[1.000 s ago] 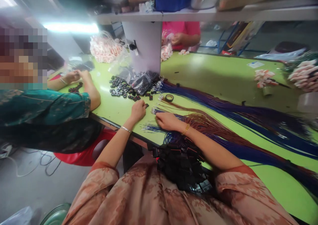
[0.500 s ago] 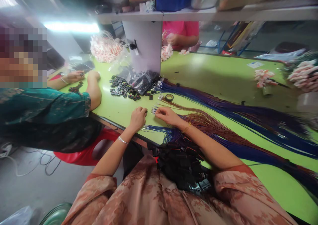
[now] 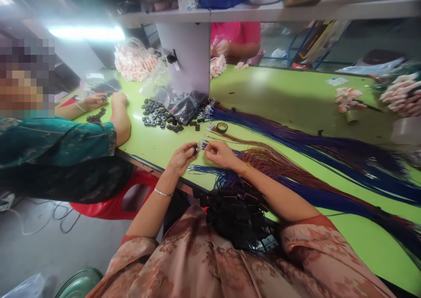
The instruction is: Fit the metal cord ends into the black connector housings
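My left hand [image 3: 183, 158] pinches a small black plastic connector [image 3: 195, 149] between thumb and fingers, just above the green table. Close beside it on the right, my right hand [image 3: 219, 154] has thumb and fingertips pressed together; anything in that pinch is too small to make out. Metal-tipped wire ends [image 3: 201, 144] lie between and behind the two hands. Brown wires [image 3: 272, 157] and blue wires [image 3: 289, 188] run from there to the right, partly under my right forearm. In front of my body hangs a bunch of black connectors [image 3: 237, 214] with wires attached.
Loose black connectors [image 3: 158, 113] lie beside a plastic bag [image 3: 189, 107]. A roll of black tape [image 3: 221, 127] and another wire bundle [image 3: 263, 125] are behind my hands. A co-worker in a teal sleeve [image 3: 82, 140] works at left; a person in pink [image 3: 243, 39] sits across.
My left hand has turned, so the black connector in its fingers now shows. My right hand stays pinched close by. The whole view has shifted slightly.
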Demonstrator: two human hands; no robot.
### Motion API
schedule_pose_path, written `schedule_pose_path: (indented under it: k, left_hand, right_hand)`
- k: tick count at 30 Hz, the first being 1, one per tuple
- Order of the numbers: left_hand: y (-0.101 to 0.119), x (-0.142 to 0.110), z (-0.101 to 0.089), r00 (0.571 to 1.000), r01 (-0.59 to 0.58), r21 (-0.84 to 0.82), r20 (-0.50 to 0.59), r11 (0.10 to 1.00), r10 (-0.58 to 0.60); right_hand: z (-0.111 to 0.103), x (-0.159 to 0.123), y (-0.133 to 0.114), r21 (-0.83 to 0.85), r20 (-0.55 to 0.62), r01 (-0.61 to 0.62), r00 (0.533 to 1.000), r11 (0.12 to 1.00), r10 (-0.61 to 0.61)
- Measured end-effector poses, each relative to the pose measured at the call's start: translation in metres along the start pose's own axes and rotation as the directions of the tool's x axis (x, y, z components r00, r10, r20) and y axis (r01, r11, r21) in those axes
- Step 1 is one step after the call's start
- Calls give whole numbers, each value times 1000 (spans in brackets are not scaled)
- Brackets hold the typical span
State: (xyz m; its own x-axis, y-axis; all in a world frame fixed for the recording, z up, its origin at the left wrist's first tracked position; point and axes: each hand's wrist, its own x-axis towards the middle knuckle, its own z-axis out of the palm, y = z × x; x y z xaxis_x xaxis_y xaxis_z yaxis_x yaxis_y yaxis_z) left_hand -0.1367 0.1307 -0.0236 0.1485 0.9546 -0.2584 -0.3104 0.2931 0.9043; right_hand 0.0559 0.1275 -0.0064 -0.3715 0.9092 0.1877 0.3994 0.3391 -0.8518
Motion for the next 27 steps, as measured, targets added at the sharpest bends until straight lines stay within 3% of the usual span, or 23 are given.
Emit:
schedule_pose_path:
  k: [4, 13, 19, 27]
  left_hand:
    - [0, -10, 9, 997, 77, -105, 40, 992, -73]
    - [1, -15, 17, 995, 82, -120, 68, 989, -74]
    - [-6, -16, 18, 1000, 15, -82, 25, 997, -13]
    - [-20, -16, 23, 990, -83, -50, -116, 995, 77]
  right_hand:
    - [0, 0, -1, -43, 0, -7, 1000, 999, 7]
    - [1, 0, 0, -73, -8, -9, 1000, 997, 9]
    - [2, -1, -1, -78, 5, 7, 1000, 997, -7]
    - [0, -2, -1, -194, 90, 163, 985, 967, -148]
